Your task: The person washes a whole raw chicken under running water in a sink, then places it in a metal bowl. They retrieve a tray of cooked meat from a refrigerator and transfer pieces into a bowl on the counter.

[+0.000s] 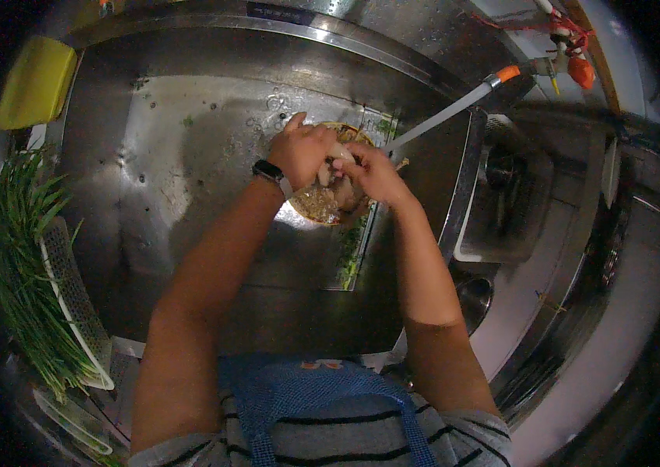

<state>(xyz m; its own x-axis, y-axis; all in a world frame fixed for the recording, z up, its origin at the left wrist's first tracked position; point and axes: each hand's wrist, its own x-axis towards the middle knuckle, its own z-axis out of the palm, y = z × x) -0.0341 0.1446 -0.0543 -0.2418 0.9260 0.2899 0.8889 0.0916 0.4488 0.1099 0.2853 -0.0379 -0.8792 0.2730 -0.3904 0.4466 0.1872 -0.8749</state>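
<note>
My left hand (303, 153), with a dark watch on its wrist, and my right hand (373, 175) meet over a round bowl (313, 205) in a large steel sink (189, 169). Between them they grip a pale, wet piece of food (340, 153), perhaps raw meat; its exact kind cannot be told. Cloudy, bubbly water and more pale pieces (346, 194) lie in the bowl. My fingers partly hide the piece and the bowl's far side.
A pale hose (441, 119) with an orange end slants in from the upper right. Green scraps (350, 257) lie along a drain slot. Long green stalks (26, 245) fill a white plastic basket (76, 303) at left, below a yellow container (38, 82). A rectangular tub (496, 233) stands at right.
</note>
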